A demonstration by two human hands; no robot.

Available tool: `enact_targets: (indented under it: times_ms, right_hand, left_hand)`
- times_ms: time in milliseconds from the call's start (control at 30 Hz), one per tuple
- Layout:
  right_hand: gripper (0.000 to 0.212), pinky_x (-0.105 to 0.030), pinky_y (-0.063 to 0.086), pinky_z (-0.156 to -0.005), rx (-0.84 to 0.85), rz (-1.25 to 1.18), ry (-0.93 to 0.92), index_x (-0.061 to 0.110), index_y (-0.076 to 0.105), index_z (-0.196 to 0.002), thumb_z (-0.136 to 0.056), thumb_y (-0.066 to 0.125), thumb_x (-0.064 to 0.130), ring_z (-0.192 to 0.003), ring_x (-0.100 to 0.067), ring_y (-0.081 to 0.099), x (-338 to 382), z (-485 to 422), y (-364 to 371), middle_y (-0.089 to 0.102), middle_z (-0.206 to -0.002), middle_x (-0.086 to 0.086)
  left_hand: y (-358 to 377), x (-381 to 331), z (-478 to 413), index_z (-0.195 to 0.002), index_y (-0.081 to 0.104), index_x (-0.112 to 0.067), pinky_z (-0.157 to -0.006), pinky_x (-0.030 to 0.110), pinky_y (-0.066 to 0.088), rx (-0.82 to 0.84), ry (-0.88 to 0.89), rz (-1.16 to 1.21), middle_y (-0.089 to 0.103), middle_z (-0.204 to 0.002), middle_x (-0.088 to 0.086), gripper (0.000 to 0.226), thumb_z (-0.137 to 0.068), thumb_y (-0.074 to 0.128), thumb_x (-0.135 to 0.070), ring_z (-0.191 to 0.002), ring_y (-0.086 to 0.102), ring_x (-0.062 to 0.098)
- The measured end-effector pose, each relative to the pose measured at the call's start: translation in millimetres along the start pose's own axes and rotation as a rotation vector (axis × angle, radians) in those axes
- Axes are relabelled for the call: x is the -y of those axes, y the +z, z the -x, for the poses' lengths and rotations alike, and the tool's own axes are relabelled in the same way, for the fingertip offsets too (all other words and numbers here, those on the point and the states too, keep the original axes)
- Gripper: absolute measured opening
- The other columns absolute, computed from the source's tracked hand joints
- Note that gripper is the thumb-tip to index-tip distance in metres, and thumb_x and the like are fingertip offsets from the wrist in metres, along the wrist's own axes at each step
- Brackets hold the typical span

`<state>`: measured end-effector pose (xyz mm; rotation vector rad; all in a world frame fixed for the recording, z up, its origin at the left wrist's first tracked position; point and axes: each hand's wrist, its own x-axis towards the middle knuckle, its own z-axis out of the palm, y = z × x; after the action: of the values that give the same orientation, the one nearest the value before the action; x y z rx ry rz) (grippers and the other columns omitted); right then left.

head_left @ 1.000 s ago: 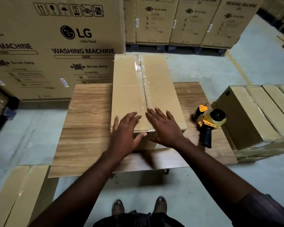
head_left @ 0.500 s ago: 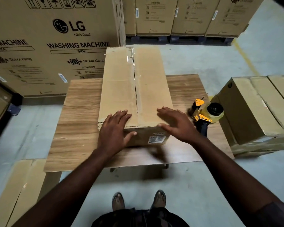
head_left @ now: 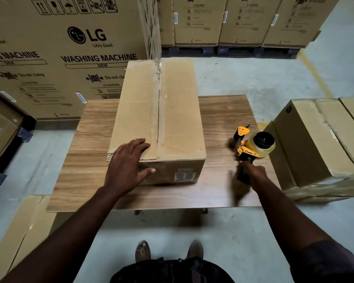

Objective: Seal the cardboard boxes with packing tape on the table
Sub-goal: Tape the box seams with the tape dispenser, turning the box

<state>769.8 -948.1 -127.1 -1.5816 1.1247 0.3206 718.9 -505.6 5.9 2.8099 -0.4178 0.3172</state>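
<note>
Cardboard box (head_left: pixel 172 119) lies lengthwise on the middle of the wooden bench (head_left: pixel 86 160), its long axis running from 6 to 12 o'clock and its far end reaching past the bench's far edge. Its top flaps are shut, and a strip of clear tape (head_left: pixel 159 88) runs along the centre seam. A small printed label (head_left: pixel 184 176) sits on the near face toward 5 o'clock. The left hand (head_left: pixel 127 166) rests flat on the box's near corner at 7 o'clock, its fingers (head_left: pixel 138 145) straight and spread on the top flap and the thumb lying down across the near face. At 3 o'clock from the box, well apart from it, a yellow tape dispenser (head_left: pixel 253 146) lies on the bench with its roll toward the bench's right edge. The right hand (head_left: pixel 256 174), somewhat blurred, grips it, fingers curled over the black handle. Just beyond the bench at 3 o'clock stands another closed carton (head_left: pixel 319 144); large washing machine cartons (head_left: pixel 70 58) stand at 10 to 11 o'clock.
</note>
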Motion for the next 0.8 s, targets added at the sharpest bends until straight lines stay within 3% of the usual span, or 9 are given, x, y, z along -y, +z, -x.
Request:
enact_targets:
  times_ms: [100,233,333,367,500,600,700,800]
  right_hand:
    - [0.044,-0.039,0.059,-0.074,0.183,-0.141,0.045,0.001,0.068,-0.112,-0.082,0.082,0.030,-0.079,-0.026,0.069,-9.1,-11.2,2.0,0.073,-0.087,-0.011]
    - [0.033,-0.045,0.060,-0.085,0.188,-0.172,-0.002,0.004,0.071,-0.100,-0.081,0.083,0.027,-0.085,-0.028,0.072,-11.5,-18.2,-4.8,0.076,-0.093,-0.015]
    - [0.009,-0.033,0.059,-0.063,0.394,-0.386,0.062,0.008,0.066,-0.095,-0.091,0.069,0.015,-0.062,-0.022,0.066,-2.1,-13.2,-5.9,0.071,-0.076,-0.010]
    - [0.007,-0.030,0.057,-0.058,0.474,-0.457,0.090,0.010,0.062,-0.090,-0.094,0.064,0.017,-0.057,-0.019,0.062,1.6,-11.8,-5.3,0.066,-0.070,-0.007]
    - [0.038,-0.021,0.038,-0.039,0.620,-0.469,0.132,0.019,0.042,-0.070,-0.106,0.043,0.031,-0.040,-0.011,0.040,19.7,-11.6,-0.5,0.040,-0.050,0.004]
    - [0.038,-0.018,0.030,-0.033,0.491,-0.404,0.098,0.020,0.036,-0.067,-0.104,0.043,0.024,-0.034,-0.008,0.035,35.9,-6.6,11.5,0.036,-0.043,0.006]
    - [0.035,-0.016,0.029,-0.035,0.390,-0.531,0.055,0.019,0.042,-0.067,-0.101,0.050,0.021,-0.035,-0.009,0.035,48.7,8.3,27.9,0.038,-0.045,0.005]
    - [0.025,-0.020,0.036,-0.039,0.251,-0.552,-0.189,0.016,0.052,-0.071,-0.093,0.065,0.015,-0.040,-0.013,0.043,63.0,48.4,36.9,0.049,-0.051,0.000]
  left_hand:
    - [-1.2,-3.6,-1.6,-0.137,0.051,-0.024,-0.113,0.039,0.032,-0.011,-0.024,0.008,0.046,-0.148,-0.005,0.072,-0.077,0.076,-0.057,-0.134,0.046,0.018]
    - [-1.4,-5.2,-1.3,-0.137,0.051,-0.025,-0.110,0.041,0.036,0.006,-0.037,-0.006,0.046,-0.148,-0.005,0.077,-0.073,0.083,-0.051,-0.133,0.046,0.019]
    - [-1.5,-4.9,-3.7,-0.138,0.049,-0.025,-0.107,0.042,0.038,0.037,-0.039,-0.030,0.044,-0.149,-0.005,0.082,-0.068,0.086,-0.049,-0.131,0.047,0.021]
    - [-1.7,-4.6,-4.1,-0.138,0.049,-0.025,-0.106,0.042,0.039,0.043,-0.040,-0.037,0.044,-0.149,-0.004,0.082,-0.068,0.086,-0.049,-0.131,0.047,0.022]
    - [-1.2,-5.9,-3.8,-0.137,0.049,-0.025,-0.105,0.042,0.038,0.038,-0.036,-0.053,0.045,-0.148,-0.003,0.083,-0.067,0.086,-0.048,-0.130,0.048,0.022]
    - [-2.5,-6.1,-4.5,-0.138,0.048,-0.026,-0.105,0.042,0.037,0.046,-0.045,-0.059,0.044,-0.149,-0.004,0.083,-0.068,0.085,-0.049,-0.130,0.047,0.022]
    - [-2.1,-6.8,-3.4,-0.138,0.048,-0.026,-0.105,0.042,0.038,0.047,-0.043,-0.061,0.044,-0.149,-0.005,0.083,-0.067,0.085,-0.049,-0.131,0.046,0.021]
    - [-3.2,-2.9,-2.0,-0.139,0.046,-0.027,-0.107,0.042,0.036,0.056,-0.027,-0.048,0.042,-0.150,-0.006,0.086,-0.064,0.086,-0.042,-0.132,0.046,0.021]
